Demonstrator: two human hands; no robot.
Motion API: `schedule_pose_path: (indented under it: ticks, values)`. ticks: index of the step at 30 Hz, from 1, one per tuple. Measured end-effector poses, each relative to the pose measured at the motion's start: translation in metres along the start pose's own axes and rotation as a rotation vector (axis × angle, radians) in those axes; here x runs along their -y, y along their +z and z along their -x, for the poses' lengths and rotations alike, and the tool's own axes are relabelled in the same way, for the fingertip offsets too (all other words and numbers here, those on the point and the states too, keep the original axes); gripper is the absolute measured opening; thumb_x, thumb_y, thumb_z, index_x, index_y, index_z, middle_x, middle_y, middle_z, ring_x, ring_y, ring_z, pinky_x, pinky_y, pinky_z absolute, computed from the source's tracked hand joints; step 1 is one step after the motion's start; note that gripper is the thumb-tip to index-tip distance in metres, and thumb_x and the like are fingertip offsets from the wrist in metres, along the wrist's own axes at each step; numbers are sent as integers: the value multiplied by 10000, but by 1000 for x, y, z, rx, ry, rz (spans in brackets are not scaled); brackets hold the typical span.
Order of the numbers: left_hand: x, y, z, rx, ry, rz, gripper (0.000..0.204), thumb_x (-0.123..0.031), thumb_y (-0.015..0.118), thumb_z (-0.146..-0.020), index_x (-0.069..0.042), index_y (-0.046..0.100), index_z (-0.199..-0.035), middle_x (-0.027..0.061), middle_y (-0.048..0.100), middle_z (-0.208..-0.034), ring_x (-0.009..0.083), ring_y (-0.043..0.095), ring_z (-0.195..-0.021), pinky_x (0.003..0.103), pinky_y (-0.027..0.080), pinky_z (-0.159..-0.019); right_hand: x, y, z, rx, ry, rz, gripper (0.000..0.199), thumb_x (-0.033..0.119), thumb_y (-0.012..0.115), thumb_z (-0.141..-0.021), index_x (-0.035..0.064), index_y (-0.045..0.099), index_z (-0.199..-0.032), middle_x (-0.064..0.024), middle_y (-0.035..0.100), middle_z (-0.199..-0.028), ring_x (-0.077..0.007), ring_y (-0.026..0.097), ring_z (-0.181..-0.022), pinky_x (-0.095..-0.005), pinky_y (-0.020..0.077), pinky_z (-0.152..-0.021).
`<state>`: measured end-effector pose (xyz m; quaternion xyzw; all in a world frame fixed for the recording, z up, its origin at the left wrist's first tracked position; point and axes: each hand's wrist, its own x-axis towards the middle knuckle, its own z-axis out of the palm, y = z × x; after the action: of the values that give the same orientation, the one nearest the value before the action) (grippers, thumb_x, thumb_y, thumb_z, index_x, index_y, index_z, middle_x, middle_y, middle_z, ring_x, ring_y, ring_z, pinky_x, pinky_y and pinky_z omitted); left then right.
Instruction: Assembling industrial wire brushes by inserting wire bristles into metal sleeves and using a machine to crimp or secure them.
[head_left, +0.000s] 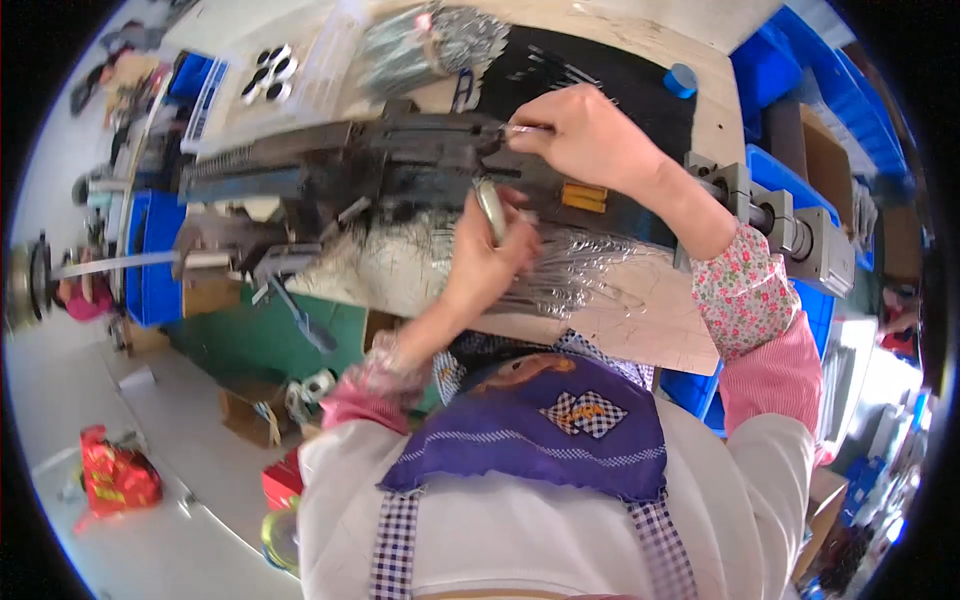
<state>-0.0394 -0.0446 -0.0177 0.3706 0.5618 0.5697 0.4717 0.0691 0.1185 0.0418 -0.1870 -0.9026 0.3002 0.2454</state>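
My left hand [482, 250] is wrapped round a smooth silver curved handle [491, 208], its fingers slightly blurred. The handle's upper end meets a dark metal bench machine [420, 150]; whether it is fixed there I cannot tell. Just above and to the right, my right hand [585, 135] pinches a thin, shiny metal piece [528, 128] at the right end of the machine. Below the hands a heap of thin, bent wire pieces [570, 275] spreads over the wooden bench [660, 310]. A small yellow block [584, 197] lies below my right hand.
Behind the machine are a bag of metal pieces [425, 50], a black mat [640, 90] with thin rods, and a blue round cap [680, 80]. A clear tray [320, 85] stands at the far left. Metal clamp blocks [810, 240] and blue bins [775, 65] line the right side.
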Motion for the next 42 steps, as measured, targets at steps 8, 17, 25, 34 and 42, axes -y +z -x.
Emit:
schedule_pose_path:
  ticks: [8,17,25,34,42]
  values:
    - [13,-96,19,-191,-160,-152,394,-382,534,-960,-11,619,-856,-2,535,-567,61,488,-453,213,365,-407,40,16,75,-192,-147,347,89,103,594,-830,63,597,-909,-105,537,-869,-352,624,-770,-437,535,-637]
    - [19,-149,0,-479,-153,286,407,-382,506,-980,0,639,-940,9,516,-585,72,406,-427,230,237,-378,-39,34,90,-37,280,543,147,103,620,-869,25,508,-926,-151,541,-861,-364,591,-774,-418,490,-649]
    - [-6,-54,14,-302,357,261,272,-270,480,-1009,-46,539,-867,-68,365,-573,24,307,-467,219,225,-406,53,-34,133,-129,419,169,156,108,648,-882,-2,551,-828,-129,559,-709,-202,540,-605,-306,439,-581]
    - [-17,63,-49,345,-385,514,286,-297,501,-1000,-59,533,-843,-58,346,-568,54,304,-441,220,228,-415,52,-77,121,-464,439,95,144,141,659,-890,11,601,-867,-83,582,-656,-99,495,-566,-249,423,-548]
    - [-18,58,-34,-63,-93,457,244,-257,492,-1005,-72,550,-856,-51,359,-566,54,311,-460,225,245,-430,-15,-34,32,-29,90,348,230,49,562,-795,30,635,-1013,-182,654,-902,-385,616,-918,-424,506,-781]
